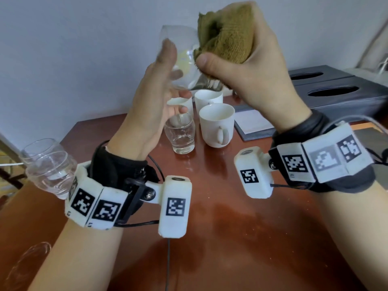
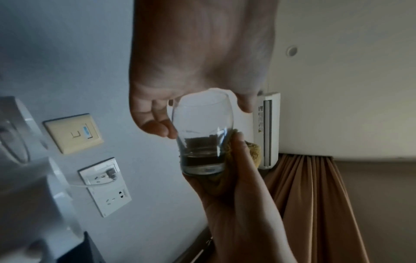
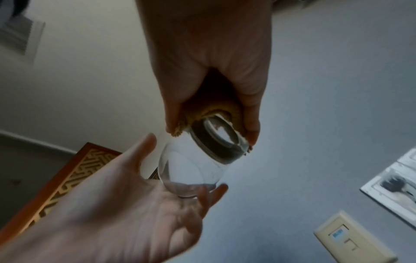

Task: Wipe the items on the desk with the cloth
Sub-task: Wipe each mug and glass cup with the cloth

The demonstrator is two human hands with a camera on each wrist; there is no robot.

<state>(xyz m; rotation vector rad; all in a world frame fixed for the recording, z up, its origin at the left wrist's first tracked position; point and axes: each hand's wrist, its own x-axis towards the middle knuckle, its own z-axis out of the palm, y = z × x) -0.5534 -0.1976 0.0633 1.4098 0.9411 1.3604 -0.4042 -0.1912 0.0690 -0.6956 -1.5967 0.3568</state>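
Red-brown wooden table (image 1: 241,238) carries everything; the held glass is my landmark. Black tissue box (image 1: 344,91) sits on the table, right of and below the held glass. A flat grey pad (image 1: 255,122) lies below and right of the glass, beside the box.

My right hand (image 1: 258,66) has its grip clamped on the olive cloth (image 1: 231,32), fingers and thumb curled round it, and the cloth wraps the base end of the clear glass (image 1: 180,59). The right wrist view shows the cloth cupped over the glass's thick bottom. The glass is lifted off the table, tilted, between both hands.

My left hand (image 1: 155,101) has its grip apart: fingers straight and spread, fingertips touching the glass near its rim.

Three white mugs (image 1: 216,124) stand on the table directly below the glass, with a small clear glass (image 1: 180,135) just left of the nearest mug. Two more clear glasses (image 1: 48,166) sit far below-left of the held glass, at the table's edge beside my left wrist.
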